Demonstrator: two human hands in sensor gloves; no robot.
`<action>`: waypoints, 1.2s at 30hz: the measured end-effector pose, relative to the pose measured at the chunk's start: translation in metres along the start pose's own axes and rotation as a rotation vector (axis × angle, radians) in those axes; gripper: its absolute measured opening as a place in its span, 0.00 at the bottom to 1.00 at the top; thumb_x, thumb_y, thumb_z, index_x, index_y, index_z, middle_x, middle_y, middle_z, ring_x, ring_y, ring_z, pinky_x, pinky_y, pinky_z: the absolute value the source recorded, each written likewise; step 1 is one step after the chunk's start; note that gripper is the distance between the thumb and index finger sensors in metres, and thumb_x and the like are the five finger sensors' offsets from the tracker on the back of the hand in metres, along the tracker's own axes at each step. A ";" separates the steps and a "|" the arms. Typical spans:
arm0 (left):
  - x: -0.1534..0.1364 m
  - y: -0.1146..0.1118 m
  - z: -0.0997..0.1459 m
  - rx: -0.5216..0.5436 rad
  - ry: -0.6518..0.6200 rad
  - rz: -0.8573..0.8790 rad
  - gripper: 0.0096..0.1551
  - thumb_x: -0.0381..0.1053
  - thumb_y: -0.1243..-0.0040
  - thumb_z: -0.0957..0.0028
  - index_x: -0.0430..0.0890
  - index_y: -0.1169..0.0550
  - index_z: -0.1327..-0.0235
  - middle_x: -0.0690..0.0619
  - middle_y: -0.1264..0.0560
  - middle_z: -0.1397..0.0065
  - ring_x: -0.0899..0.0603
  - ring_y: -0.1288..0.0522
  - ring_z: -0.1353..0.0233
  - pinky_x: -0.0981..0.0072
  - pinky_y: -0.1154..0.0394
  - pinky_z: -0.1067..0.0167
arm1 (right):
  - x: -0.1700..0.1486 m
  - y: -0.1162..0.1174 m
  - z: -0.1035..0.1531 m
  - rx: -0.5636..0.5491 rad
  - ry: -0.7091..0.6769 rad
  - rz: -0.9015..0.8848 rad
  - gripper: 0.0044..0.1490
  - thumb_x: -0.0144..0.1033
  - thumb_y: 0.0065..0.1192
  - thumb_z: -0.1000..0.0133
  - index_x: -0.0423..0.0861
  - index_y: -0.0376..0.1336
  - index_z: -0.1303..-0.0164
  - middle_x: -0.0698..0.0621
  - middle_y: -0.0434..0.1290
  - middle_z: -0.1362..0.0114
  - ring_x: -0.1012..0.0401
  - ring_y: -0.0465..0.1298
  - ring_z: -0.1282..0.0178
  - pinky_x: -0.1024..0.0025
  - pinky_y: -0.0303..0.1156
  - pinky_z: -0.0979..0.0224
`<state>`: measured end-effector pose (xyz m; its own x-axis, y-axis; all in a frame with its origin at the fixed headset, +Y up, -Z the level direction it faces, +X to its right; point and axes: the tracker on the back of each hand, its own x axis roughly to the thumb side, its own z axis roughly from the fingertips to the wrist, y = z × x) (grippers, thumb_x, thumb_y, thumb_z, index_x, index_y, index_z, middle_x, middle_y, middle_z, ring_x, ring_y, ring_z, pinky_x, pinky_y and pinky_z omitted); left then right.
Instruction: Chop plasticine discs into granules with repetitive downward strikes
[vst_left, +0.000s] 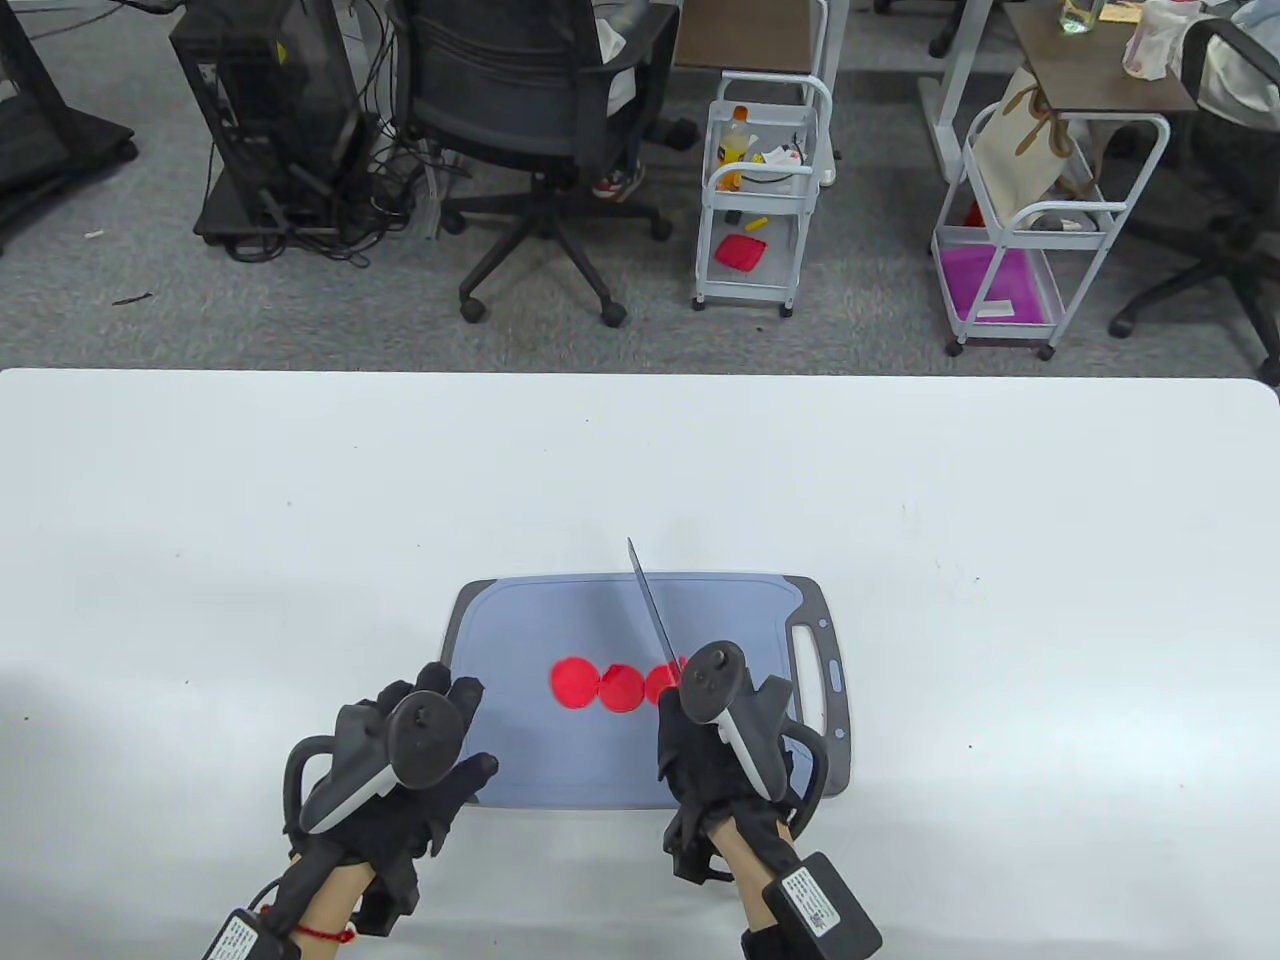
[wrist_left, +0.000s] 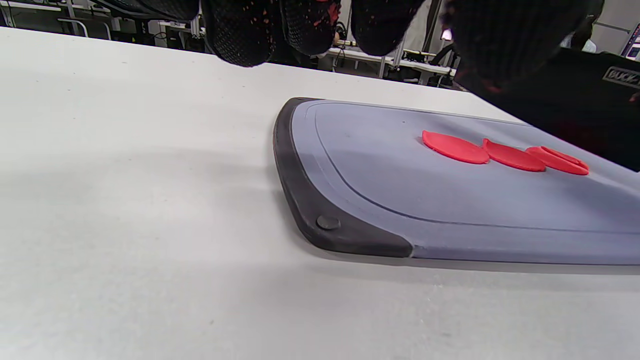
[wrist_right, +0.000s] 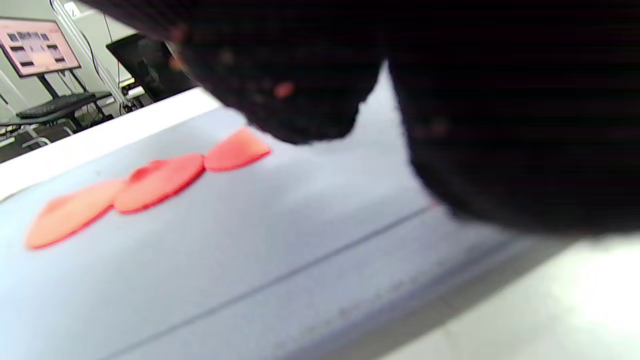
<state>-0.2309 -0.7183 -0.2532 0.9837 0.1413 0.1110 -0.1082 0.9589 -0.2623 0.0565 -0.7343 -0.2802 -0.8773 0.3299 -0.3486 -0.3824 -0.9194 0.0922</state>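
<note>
A knife (vst_left: 652, 610) is gripped by the right hand (vst_left: 715, 745) above three red discs (vst_left: 615, 685) on the cutting board (vst_left: 560, 620); the left hand (vst_left: 400, 760) is held unclenched at the board's near left corner.

Both your hands wear black knit gloves, left hand (vst_left: 400, 770) and right hand (vst_left: 715, 760), with red flecks on the left fingertips (wrist_left: 310, 25). A grey-and-black tracker with a round dark head sits on each. Bare forearms show, a red thread circles your left wrist, and black labelled boxes sit at both.
</note>
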 end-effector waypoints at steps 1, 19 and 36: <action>0.000 0.000 0.000 0.000 -0.001 -0.002 0.47 0.70 0.49 0.54 0.57 0.38 0.18 0.46 0.44 0.09 0.29 0.38 0.16 0.30 0.44 0.26 | 0.001 0.000 0.001 0.030 -0.001 -0.002 0.34 0.59 0.58 0.46 0.42 0.72 0.46 0.56 0.85 0.71 0.51 0.88 0.87 0.52 0.79 0.78; -0.002 0.000 0.001 -0.007 0.004 0.010 0.47 0.70 0.49 0.53 0.57 0.38 0.18 0.46 0.44 0.09 0.29 0.38 0.16 0.30 0.44 0.26 | 0.005 0.013 -0.016 0.171 0.092 0.014 0.36 0.60 0.55 0.46 0.41 0.70 0.46 0.58 0.84 0.72 0.51 0.88 0.86 0.52 0.79 0.77; -0.001 -0.001 0.000 -0.020 0.001 0.003 0.47 0.70 0.49 0.54 0.57 0.38 0.18 0.45 0.44 0.09 0.29 0.38 0.16 0.30 0.44 0.26 | 0.006 0.013 -0.010 0.114 0.053 0.030 0.35 0.60 0.57 0.46 0.42 0.72 0.47 0.58 0.84 0.73 0.52 0.88 0.87 0.52 0.79 0.78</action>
<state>-0.2321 -0.7197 -0.2532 0.9835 0.1438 0.1094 -0.1080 0.9533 -0.2822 0.0492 -0.7460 -0.2903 -0.8732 0.2882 -0.3929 -0.3894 -0.8974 0.2072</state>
